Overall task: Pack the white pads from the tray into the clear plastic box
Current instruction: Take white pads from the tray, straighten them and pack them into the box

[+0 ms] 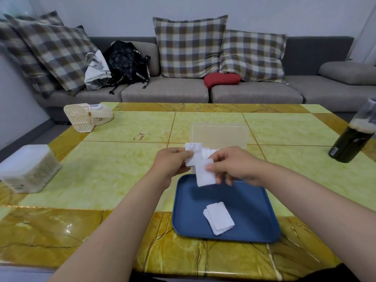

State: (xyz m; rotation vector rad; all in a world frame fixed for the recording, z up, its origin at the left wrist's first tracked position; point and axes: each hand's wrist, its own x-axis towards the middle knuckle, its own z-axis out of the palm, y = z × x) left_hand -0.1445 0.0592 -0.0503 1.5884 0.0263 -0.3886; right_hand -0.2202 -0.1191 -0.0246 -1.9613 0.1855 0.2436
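1. Two groups of white pads are held in the air between the blue tray [254,210] and the clear plastic box [218,137]; the box lies just beyond the hands, farther from the person, with its lid stood open at the back.
2. The upper pads [193,154] are pinched by the left hand [169,162] between thumb and fingers; their long axis is tilted, running from upper left to lower right.
3. The lower pads [205,176] are pinched at their top edge by the right hand [234,166], fingers curled, and hang nearly upright above the tray's far rim.
4. Pads already packed are seen as a ribbed white row in the box, partly hidden behind the hands.
5. Both hands are judged about equally near the box, so only a short forward reach would be needed.
6. A small stack of pads [219,218] is left on the tray, nearer the person.
7. The surface is a glossy yellow-green tiled table [122,159]; a dark bottle [354,139] stands at its right edge, and a grey sofa with plaid cushions is seen behind.
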